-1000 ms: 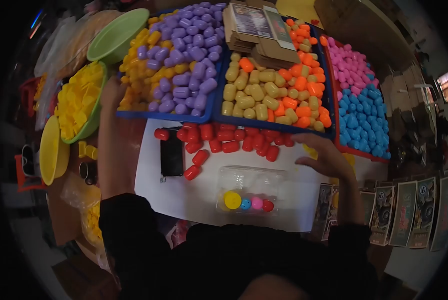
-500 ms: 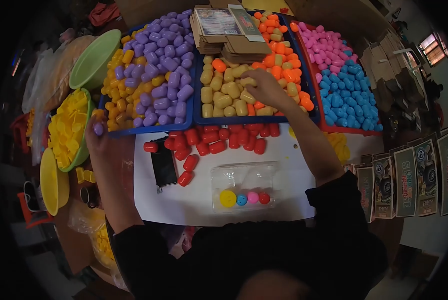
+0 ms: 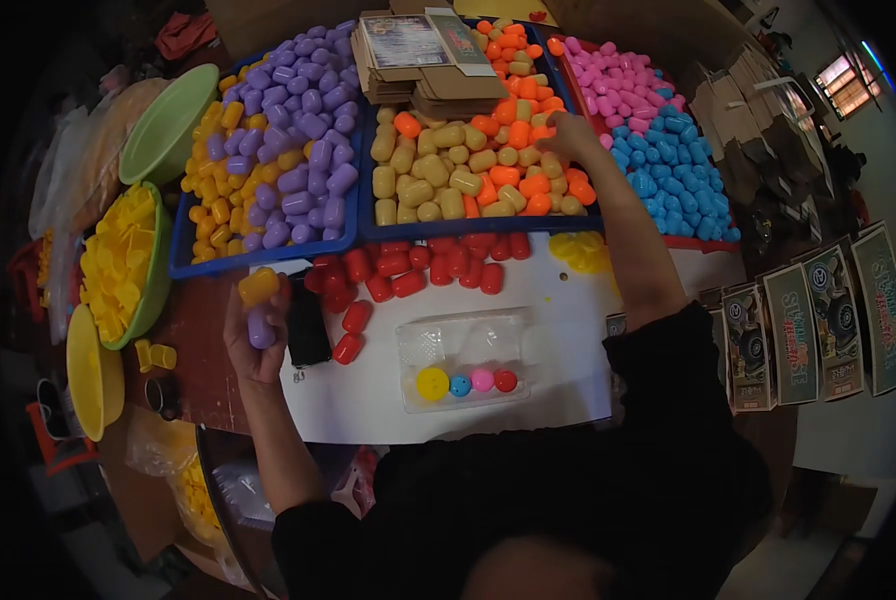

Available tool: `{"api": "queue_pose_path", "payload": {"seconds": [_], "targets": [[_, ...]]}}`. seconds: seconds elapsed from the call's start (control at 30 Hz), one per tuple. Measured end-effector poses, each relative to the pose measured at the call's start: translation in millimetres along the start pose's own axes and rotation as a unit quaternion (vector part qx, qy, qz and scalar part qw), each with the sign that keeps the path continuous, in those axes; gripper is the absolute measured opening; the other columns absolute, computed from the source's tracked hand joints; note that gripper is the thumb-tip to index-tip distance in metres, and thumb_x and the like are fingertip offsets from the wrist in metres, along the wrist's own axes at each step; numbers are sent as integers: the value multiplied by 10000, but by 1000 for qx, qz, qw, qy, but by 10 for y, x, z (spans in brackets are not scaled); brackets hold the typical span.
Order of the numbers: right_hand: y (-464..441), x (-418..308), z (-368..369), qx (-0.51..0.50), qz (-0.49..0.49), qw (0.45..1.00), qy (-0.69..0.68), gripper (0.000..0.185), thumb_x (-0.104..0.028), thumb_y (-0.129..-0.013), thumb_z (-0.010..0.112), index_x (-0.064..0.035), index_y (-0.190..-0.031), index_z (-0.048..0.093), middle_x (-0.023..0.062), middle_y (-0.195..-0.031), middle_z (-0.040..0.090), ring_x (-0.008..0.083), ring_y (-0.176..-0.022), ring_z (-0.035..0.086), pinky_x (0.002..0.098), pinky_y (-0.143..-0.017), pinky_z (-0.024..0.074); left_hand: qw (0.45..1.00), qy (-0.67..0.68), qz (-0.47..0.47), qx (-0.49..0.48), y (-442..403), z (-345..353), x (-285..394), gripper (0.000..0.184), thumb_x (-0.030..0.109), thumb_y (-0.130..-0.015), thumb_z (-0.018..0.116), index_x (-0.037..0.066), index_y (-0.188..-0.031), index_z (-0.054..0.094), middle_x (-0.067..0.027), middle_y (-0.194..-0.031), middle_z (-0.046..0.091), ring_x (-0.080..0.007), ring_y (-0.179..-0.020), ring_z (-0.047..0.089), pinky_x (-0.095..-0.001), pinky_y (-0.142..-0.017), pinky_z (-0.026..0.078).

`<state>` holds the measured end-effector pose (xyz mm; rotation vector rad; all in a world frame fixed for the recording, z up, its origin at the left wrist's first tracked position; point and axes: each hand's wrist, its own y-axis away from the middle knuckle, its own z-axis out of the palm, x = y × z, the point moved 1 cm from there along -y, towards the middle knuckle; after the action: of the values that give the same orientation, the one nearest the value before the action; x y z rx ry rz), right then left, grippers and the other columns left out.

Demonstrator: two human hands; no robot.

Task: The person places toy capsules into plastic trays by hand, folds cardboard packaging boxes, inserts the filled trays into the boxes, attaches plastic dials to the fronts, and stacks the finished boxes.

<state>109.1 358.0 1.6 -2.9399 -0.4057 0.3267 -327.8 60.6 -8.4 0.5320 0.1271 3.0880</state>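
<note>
Held up over the left part of the table, my left hand has its fingers around a yellow-orange plastic capsule and a purple capsule. My right hand reaches into the blue tray of tan capsules and orange capsules. Its fingers are bent together beside the orange ones; what they pinch is hidden. In front of me lies a clear plastic blister tray, with a yellow disc and blue, pink and red round pieces in its front row.
Red capsules lie loose behind the blister tray, near a black phone. Another blue tray holds purple and yellow-orange capsules. Pink and blue capsules fill a red tray. Flat cartons rest across the trays; printed boxes stand right.
My left hand has come right and toward me from the left tray's edge, carrying the yellow-orange and purple capsules. My right hand has shifted from the tan capsules to the orange ones farther right.
</note>
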Motion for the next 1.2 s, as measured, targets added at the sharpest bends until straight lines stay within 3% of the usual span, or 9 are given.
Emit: {"api": "queue_pose_path", "payload": {"seconds": [0.33, 0.6, 0.73, 0.8, 0.83, 0.9, 1.07, 1.13, 1.2], "targets": [[1323, -816, -731, -23, -26, 934, -356, 439, -277, -680, 739, -26, -1010, 593, 113, -956, 634, 197, -813, 629, 334, -691, 506, 864, -482, -143, -26, 209, 696, -883, 403, 220, -816, 628, 39, -1161, 526, -49, -985, 583, -119, -753, 550, -198, -593, 457], [2814, -1332, -103, -170, -131, 956, -199, 320, -205, -740, 691, -46, -1005, 610, 102, -824, 632, 186, -753, 615, 286, -680, 480, 297, -879, -164, -334, 22, 653, -1828, 330, 226, -783, 677, 46, -1051, 605, -99, -873, 630, -223, -753, 598, -319, -701, 472], [2752, -1285, -108, -317, -181, 918, -157, 308, -260, -793, 649, -45, -1011, 619, 92, -787, 627, 186, -729, 610, 306, -684, 482, 519, -812, -75, -255, 92, 751, -1607, 336, 290, -835, 592, 14, -1028, 609, -151, -986, 625, -279, -929, 600, -363, -798, 475], [2725, -1171, -70, -316, -38, 863, -393, 318, -309, -860, 572, -40, -1029, 586, 75, -836, 624, 182, -777, 601, 319, -689, 481, 914, -361, -140, 123, 113, 742, -1416, 345, 285, -879, 551, 19, -1098, 560, -121, -1080, 587, -262, -987, 582, -356, -818, 480], [2762, -1014, -14, -315, -39, 863, -394, 318, -309, -860, 572, -40, -1029, 586, 75, -836, 624, 182, -777, 601, 319, -689, 481, 914, -361, -139, 123, 133, 667, -1346, 345, 285, -879, 551, 19, -1098, 560, -121, -1080, 587, -262, -987, 582, -356, -818, 480], [2851, -669, 106, -228, 177, 449, -845, 310, -314, -905, 514, -45, -1057, 530, 73, -916, 613, 174, -864, 582, 315, -687, 486, 969, -178, -156, 65, 191, 498, -1278, 413, 242, -881, 573, 16, -1209, 463, -119, -1120, 567, -227, -1058, 548, -339, -828, 484], [3180, -902, -134, -115, 313, 521, -786, 270, -247, -895, 549, -41, -1064, 502, 85, -958, 559, 163, -888, 570, 293, -709, 503, 852, -513, -99, -14, 241, 612, -1577, 389, 218, -846, 625, 22, -1146, 473, -141, -1089, 577, -226, -1069, 539, -322, -859, 466], [3223, -1016, -157, -199, 208, 819, -496, 322, -166, -828, 642, -6, -1074, 508, 107, -1021, 536, 182, -886, 580, 275, -758, 497, 653, -749, -64, -91, 222, 702, -1710, 375, 111, -771, 698, 35, -1093, 522, -106, -1011, 602, -207, -987, 557, -319, -819, 462], [3200, -1142, -110, -199, 166, 862, -436, 397, -166, -790, 686, 32, -1084, 507, 130, -1075, 512, 186, -869, 590, 284, -748, 503, 588, -796, -3, -144, 232, 680, -1857, 359, 106, -741, 710, 36, -1053, 547, -99, -978, 593, -221, -956, 551, -322, -802, 459]]}}
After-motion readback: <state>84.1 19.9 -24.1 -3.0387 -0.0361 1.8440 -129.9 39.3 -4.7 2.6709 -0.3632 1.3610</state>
